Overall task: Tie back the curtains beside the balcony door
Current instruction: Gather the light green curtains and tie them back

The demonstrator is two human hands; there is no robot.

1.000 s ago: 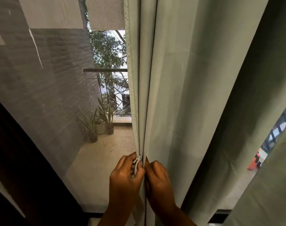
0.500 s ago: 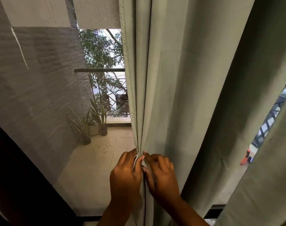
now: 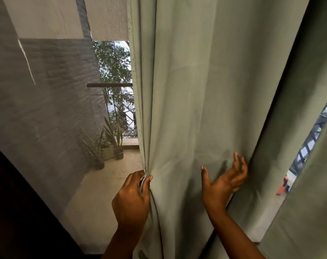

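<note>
Your left hand (image 3: 132, 200) pinches the leading edge of the pale green curtain (image 3: 196, 90) between thumb and curled fingers, gathering the hem into a narrow fold just where the fabric meets the view of the balcony. Your right hand (image 3: 224, 182) is spread wide further along the same panel, palm turned toward the cloth, thumb pointing up and fingers (image 3: 239, 163) reaching into the deep shadowed fold; it holds nothing, and whether the fingertips actually touch the fabric cannot be told. The curtain hangs full length down the middle of the frame, from the top edge to below your wrists, and a second green panel (image 3: 312, 202) hangs at the far right, with a slim gap of daylight between the two. To the left, a sheer mesh screen (image 3: 47, 109) veils a grey brick wall (image 3: 52, 75). Beyond it, potted plants (image 3: 106, 148) stand on the pale balcony floor (image 3: 103, 187) beside a metal railing (image 3: 119, 101), with leafy trees (image 3: 112, 60) behind. A rolled blind (image 3: 108, 17) hangs above the opening, and something orange (image 3: 281, 187) shows through the gap at right.
</note>
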